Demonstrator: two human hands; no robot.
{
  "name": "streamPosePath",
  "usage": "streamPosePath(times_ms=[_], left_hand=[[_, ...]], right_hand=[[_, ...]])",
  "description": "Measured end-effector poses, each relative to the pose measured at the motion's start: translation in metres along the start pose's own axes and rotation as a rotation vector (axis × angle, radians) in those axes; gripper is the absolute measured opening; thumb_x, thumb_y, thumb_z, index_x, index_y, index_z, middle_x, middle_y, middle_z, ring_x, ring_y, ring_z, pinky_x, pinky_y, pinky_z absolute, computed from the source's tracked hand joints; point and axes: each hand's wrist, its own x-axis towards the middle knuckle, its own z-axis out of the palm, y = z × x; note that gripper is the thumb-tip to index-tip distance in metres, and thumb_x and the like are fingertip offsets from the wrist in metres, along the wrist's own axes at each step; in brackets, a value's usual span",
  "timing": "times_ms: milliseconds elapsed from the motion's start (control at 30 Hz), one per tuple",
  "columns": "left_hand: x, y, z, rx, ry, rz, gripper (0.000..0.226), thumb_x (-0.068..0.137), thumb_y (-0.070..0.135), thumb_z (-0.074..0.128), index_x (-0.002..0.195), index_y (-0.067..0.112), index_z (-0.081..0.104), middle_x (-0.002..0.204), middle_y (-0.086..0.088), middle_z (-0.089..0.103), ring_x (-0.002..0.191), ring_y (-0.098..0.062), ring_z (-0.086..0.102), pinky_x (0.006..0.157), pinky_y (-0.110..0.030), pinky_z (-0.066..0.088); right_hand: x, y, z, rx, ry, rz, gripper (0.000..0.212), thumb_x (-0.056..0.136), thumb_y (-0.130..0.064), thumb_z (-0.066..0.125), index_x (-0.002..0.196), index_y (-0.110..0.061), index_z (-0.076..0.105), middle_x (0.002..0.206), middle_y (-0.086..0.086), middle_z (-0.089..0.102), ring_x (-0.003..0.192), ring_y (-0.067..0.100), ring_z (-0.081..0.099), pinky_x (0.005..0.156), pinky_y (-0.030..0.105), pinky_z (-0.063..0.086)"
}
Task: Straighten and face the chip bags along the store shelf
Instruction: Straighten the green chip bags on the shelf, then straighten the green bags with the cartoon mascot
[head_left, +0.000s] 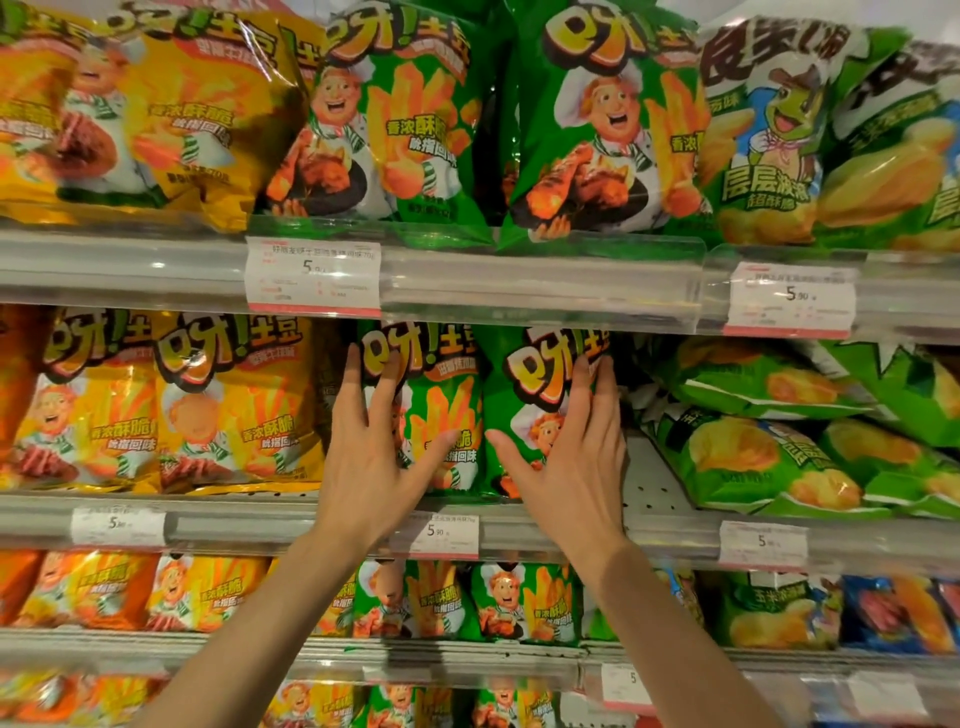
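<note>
This was a shop aisle: tiered shelves (519, 270) packed with chip bags (395, 119), and printed price tags (313, 278) clipped along each shelf's front rail below them.

Hidden, cropped and unreadable parts of the snack shelves I am watching.

My left hand (371, 457) covers the lower left face of one green chip bag (441, 415), and my right hand (566, 467) covers the lower right of its neighbouring green bag (524, 395). I cannot read the small print on the price tags (313, 278). The top row of bags (597, 104) is cut off by the upper edge, the lowest row (395, 701) by the bottom edge. Bags at far right (893, 613) are too blurred to identify.
</note>
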Motion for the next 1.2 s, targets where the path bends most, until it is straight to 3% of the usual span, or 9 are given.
streamPosePath(times_ms=[233,400,500,567,667,767,900,1033,1200], left_hand=[[-0.004,-0.001,0.002,0.070,-0.018,0.029,0.087,0.089,0.068,0.053,0.158,0.027,0.020,0.168,-0.008,-0.004,0.156,-0.025,-0.002,0.118,-0.049,0.027],[0.001,0.004,-0.008,0.204,-0.048,0.026,0.090,0.086,0.076,0.044,0.157,0.023,0.026,0.166,-0.019,0.006,0.155,-0.033,0.001,0.119,-0.057,0.023],[-0.005,0.010,-0.024,0.143,-0.020,0.042,0.078,0.087,0.066,0.056,0.149,0.021,0.041,0.164,-0.016,0.017,0.153,-0.032,0.014,0.119,-0.048,0.024],[-0.013,0.015,-0.036,0.037,0.046,0.058,0.062,0.090,0.051,0.063,0.140,0.017,0.051,0.155,-0.012,0.033,0.145,-0.027,0.030,0.114,-0.037,0.031],[-0.032,0.021,-0.052,-0.176,0.059,0.022,0.031,0.094,0.035,0.065,0.120,0.018,0.061,0.124,0.000,0.056,0.113,-0.009,0.055,0.090,-0.024,0.048],[-0.060,0.024,-0.054,-0.409,-0.150,-0.265,0.019,0.096,0.041,0.062,0.112,0.032,0.062,0.099,0.017,0.067,0.093,-0.006,0.064,0.073,-0.020,0.052],[-0.103,0.015,-0.036,-0.554,-0.447,-0.503,0.014,0.097,0.035,0.061,0.109,0.031,0.067,0.094,0.022,0.072,0.090,0.001,0.066,0.069,-0.009,0.047],[-0.126,0.016,-0.029,-0.628,-0.446,-0.648,0.017,0.094,0.041,0.065,0.108,0.031,0.068,0.095,0.008,0.075,0.090,-0.004,0.070,0.081,-0.026,0.052],[-0.137,0.048,-0.015,-0.569,-0.407,-0.670,0.016,0.095,0.042,0.060,0.108,0.034,0.067,0.094,0.017,0.074,0.088,-0.003,0.069,0.087,-0.036,0.055]], right_hand=[[-0.009,-0.001,-0.003,-0.042,-0.056,0.027,0.111,0.086,-0.082,0.041,0.160,-0.015,-0.008,0.168,0.014,-0.007,0.156,0.029,-0.003,0.122,0.058,0.016],[-0.006,-0.003,-0.022,0.142,-0.154,0.060,0.101,0.085,-0.081,0.042,0.156,-0.039,-0.017,0.167,-0.002,-0.018,0.154,0.017,-0.015,0.125,0.052,0.005],[-0.012,-0.001,-0.042,0.315,-0.162,0.189,0.091,0.087,-0.071,0.052,0.157,-0.045,-0.001,0.168,-0.013,-0.007,0.155,0.012,-0.002,0.125,0.048,0.013],[-0.023,0.001,-0.051,0.427,-0.086,0.201,0.080,0.091,-0.056,0.061,0.157,-0.035,0.020,0.163,-0.007,0.022,0.151,0.015,0.022,0.121,0.043,0.029],[-0.042,0.001,-0.066,0.511,-0.060,0.305,0.050,0.095,-0.037,0.065,0.139,-0.025,0.047,0.126,-0.014,0.056,0.116,-0.004,0.055,0.093,0.016,0.047],[-0.067,0.008,-0.071,0.461,-0.146,0.385,0.011,0.096,-0.031,0.061,0.101,-0.023,0.065,0.085,-0.013,0.069,0.081,-0.002,0.065,0.067,0.015,0.049],[-0.102,0.012,-0.066,0.638,-0.325,0.610,0.010,0.097,-0.021,0.062,0.094,-0.018,0.071,0.079,0.001,0.074,0.075,0.021,0.067,0.069,0.029,0.055],[-0.129,0.023,-0.067,0.637,-0.394,0.713,0.011,0.097,-0.018,0.062,0.093,-0.016,0.072,0.079,-0.002,0.075,0.074,0.016,0.070,0.066,0.022,0.055],[-0.138,0.064,-0.089,0.669,-0.353,0.794,0.012,0.097,-0.021,0.062,0.097,-0.017,0.073,0.081,-0.002,0.076,0.074,0.013,0.070,0.067,0.021,0.053]])
